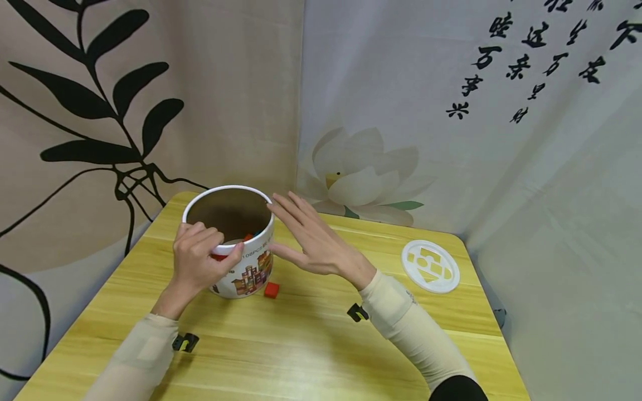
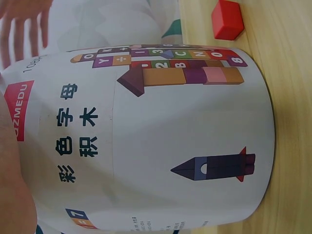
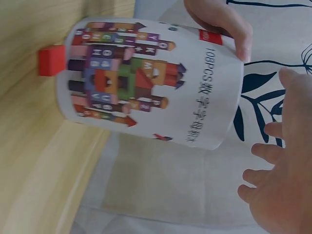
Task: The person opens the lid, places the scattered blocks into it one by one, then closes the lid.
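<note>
A white round bucket (image 1: 253,275) printed with colourful block castles stands at the back left of the table. My left hand (image 1: 200,256) grips its near rim, with the thumb outside and the fingers over the edge. Inside, a bit of a red block (image 1: 248,237) and some blue show; the near wall hides the rest. At the bucket's right side, my right hand (image 1: 321,245) is held up with straight fingers. The right wrist view shows a gap between this hand (image 3: 280,170) and the bucket. A red block (image 1: 271,290) lies on the table beside the bucket's base.
A white round lid (image 1: 407,266) with cut-out shapes lies flat on the right of the wooden table (image 1: 281,356). Behind the table hang pale curtains (image 1: 241,111) with printed leaves, a flower and writing.
</note>
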The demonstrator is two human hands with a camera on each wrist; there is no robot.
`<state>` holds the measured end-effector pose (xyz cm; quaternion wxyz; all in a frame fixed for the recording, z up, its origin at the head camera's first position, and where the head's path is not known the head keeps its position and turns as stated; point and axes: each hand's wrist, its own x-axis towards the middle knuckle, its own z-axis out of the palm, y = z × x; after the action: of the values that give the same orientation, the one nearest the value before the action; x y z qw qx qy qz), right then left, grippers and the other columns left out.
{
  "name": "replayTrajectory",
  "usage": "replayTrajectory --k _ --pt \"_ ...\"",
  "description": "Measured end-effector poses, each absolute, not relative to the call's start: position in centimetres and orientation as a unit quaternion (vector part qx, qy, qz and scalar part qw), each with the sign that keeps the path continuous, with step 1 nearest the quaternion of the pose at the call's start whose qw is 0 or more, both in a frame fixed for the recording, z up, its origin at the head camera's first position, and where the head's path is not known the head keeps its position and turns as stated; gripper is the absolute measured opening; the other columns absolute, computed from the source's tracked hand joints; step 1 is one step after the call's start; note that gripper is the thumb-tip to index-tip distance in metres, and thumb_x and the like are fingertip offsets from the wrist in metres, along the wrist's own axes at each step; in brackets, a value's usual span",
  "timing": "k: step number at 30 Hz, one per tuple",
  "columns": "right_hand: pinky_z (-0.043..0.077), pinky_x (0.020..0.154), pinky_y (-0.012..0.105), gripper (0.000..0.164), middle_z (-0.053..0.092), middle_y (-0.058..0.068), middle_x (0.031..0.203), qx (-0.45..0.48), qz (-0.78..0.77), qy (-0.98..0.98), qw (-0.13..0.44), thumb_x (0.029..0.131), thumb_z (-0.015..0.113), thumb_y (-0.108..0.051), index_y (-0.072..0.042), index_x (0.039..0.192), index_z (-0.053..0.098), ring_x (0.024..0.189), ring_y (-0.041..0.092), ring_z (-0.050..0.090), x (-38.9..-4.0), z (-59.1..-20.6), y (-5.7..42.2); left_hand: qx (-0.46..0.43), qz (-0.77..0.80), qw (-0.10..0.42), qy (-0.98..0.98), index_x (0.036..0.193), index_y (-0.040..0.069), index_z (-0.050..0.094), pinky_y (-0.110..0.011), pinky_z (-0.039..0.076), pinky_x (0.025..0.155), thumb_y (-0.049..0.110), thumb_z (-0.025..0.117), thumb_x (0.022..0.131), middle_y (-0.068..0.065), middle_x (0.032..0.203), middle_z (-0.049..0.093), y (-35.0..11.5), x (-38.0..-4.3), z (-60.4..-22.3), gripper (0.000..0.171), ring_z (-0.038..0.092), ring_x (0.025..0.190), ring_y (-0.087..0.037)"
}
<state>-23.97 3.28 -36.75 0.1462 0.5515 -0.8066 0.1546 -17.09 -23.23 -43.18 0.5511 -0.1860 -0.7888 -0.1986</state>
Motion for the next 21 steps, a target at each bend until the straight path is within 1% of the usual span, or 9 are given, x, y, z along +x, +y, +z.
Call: replayTrajectory --k 3,8,14,18,21 --pt "0.017 0.122 0.053 0.08 0.016 0.009 0.17 0.54 0.163 -0.814 0.139 0.101 0.05 -0.053 -0.008 0.164 0.027 0.154 0.025 -0.001 -23.6 -38.0 4.3 -0.182 -0.204 0.546 -0.792 0.049 0.013 0.04 -0.047 0.03 0.058 0.045 0.063 0.08 0.001 0.044 0.039 -23.3 -17.1 -43.3 0.05 0.034 0.048 -0.022" --pt "0.016 0.121 0.054 0.08 0.016 0.007 0.17 0.521 0.152 -0.834 0.104 0.102 0.047 -0.057 -0.012 0.165 0.026 0.154 0.024 -0.002 -23.3 -40.8 5.4 -0.18 -0.206 0.544 -0.793 0.049 0.013 0.04 -0.048 0.03 0.058 0.045 0.063 0.08 0.0 0.044 0.039 -23.4 -17.1 -43.4 0.05 0.034 0.049 -0.022" --pt "0.017 0.121 0.054 0.083 0.018 0.009 0.169 0.521 0.125 -0.842 0.061 0.102 0.043 -0.062 -0.011 0.165 0.025 0.153 0.026 0.0 -22.9 -44.2 5.6 -0.18 -0.203 0.542 -0.795 0.048 0.013 0.039 -0.047 0.03 0.058 0.045 0.063 0.08 0.0 0.044 0.039 -23.5 -17.0 -43.4 0.05 0.034 0.049 -0.022" --pt "0.017 0.122 0.052 0.084 0.018 0.007 0.17 0.515 0.114 -0.849 0.034 0.101 0.041 -0.065 -0.011 0.164 0.027 0.153 0.025 0.0 -22.4 -46.1 5.2 -0.181 -0.203 0.542 -0.795 0.049 0.013 0.04 -0.047 0.029 0.058 0.045 0.063 0.08 0.0 0.044 0.039 -23.4 -17.0 -43.5 0.05 0.034 0.049 -0.022" --pt "0.016 0.123 0.048 0.084 0.02 0.007 0.169 0.509 0.107 -0.854 0.024 0.101 0.041 -0.066 -0.011 0.163 0.03 0.153 0.025 0.003 -22.2 -47.4 4.8 -0.181 -0.202 0.54 -0.797 0.049 0.013 0.04 -0.047 0.03 0.059 0.045 0.063 0.08 0.0 0.045 0.04 -23.4 -17.0 -43.5 0.05 0.036 0.049 -0.022"
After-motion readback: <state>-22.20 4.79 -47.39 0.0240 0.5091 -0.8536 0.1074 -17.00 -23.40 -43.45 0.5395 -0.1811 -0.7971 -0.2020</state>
